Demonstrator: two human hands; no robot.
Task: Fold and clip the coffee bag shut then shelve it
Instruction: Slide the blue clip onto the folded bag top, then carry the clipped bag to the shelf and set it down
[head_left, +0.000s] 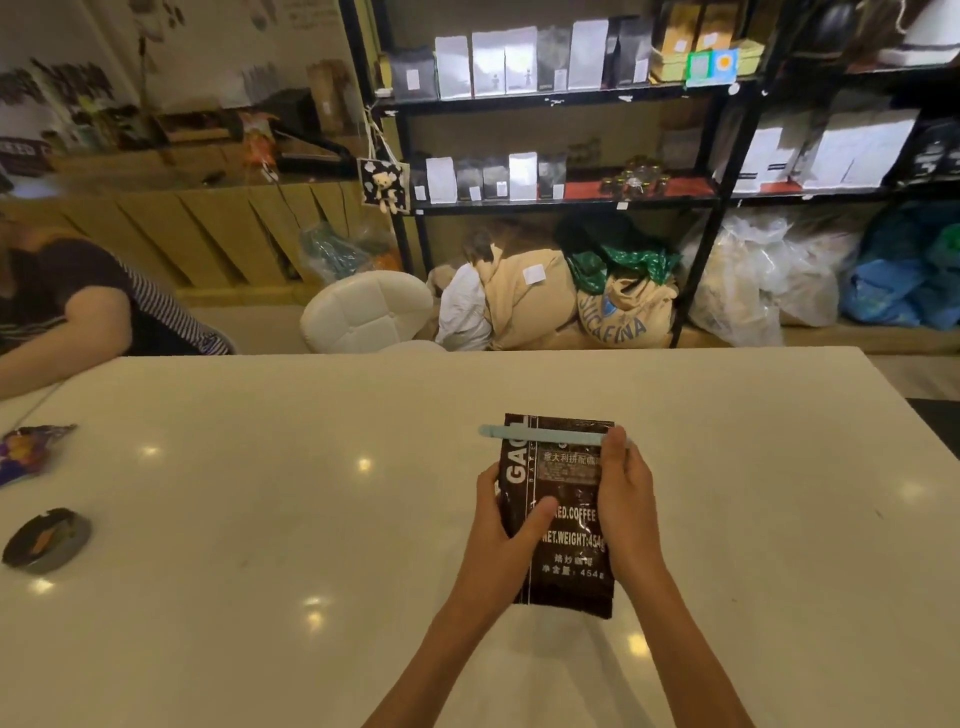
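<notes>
A dark brown coffee bag (566, 566) with white lettering stands upright on the white table (260, 493), held between both hands. A pale blue clip (540, 435) lies across its folded top, sticking out to the left. My left hand (506, 519) grips the bag's left edge with the thumb across the front. My right hand (623, 493) holds the right edge, fingertips up at the clip's right end. The black shelf (566, 96) with rows of white and dark bags stands beyond the table's far edge.
A round dark ashtray (47, 540) and a purple snack wrapper (28, 449) lie at the table's left. A seated person (67, 306) leans at the far left. A white stool (369, 309) and sacks (623, 306) sit between table and shelf.
</notes>
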